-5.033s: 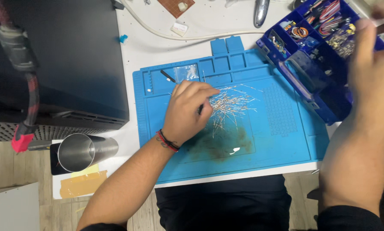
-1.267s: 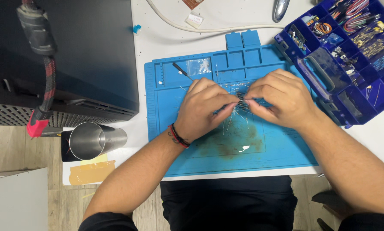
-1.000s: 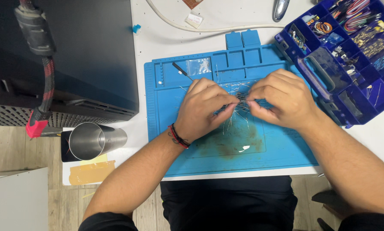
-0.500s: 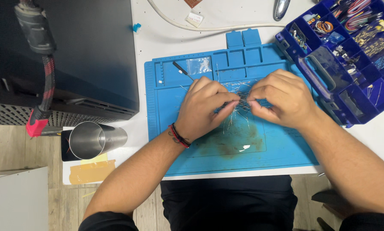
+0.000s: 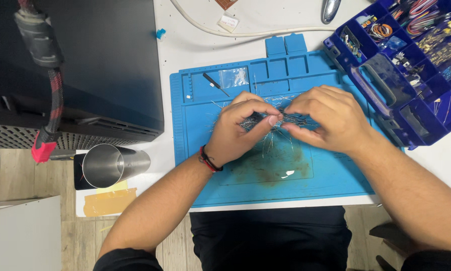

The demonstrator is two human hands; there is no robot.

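Note:
Both my hands meet over the middle of a blue work mat [image 5: 331, 175]. My left hand [image 5: 240, 128] pinches a bunch of thin wire-legged components [image 5: 286, 119] between thumb and fingers. My right hand [image 5: 326, 118] grips the same bunch from the right, fingertips touching those of the left. Loose silvery wire legs stick out below and around the fingers. A brown stained patch [image 5: 273, 163] marks the mat just under the hands.
A dark blue compartment box [image 5: 411, 65] of small parts lies open at the right. A black case [image 5: 85, 65] with a red-black braided cable [image 5: 52, 105] stands left. A steel cup [image 5: 112, 164] lies on its side. A small screwdriver [image 5: 215, 84] and clear bag [image 5: 234, 77] rest in the mat's trays.
Five seconds ago my right hand was at the parts box and the wires lay spread under my left hand. Both hands now hold them gathered; over the last second they barely moved.

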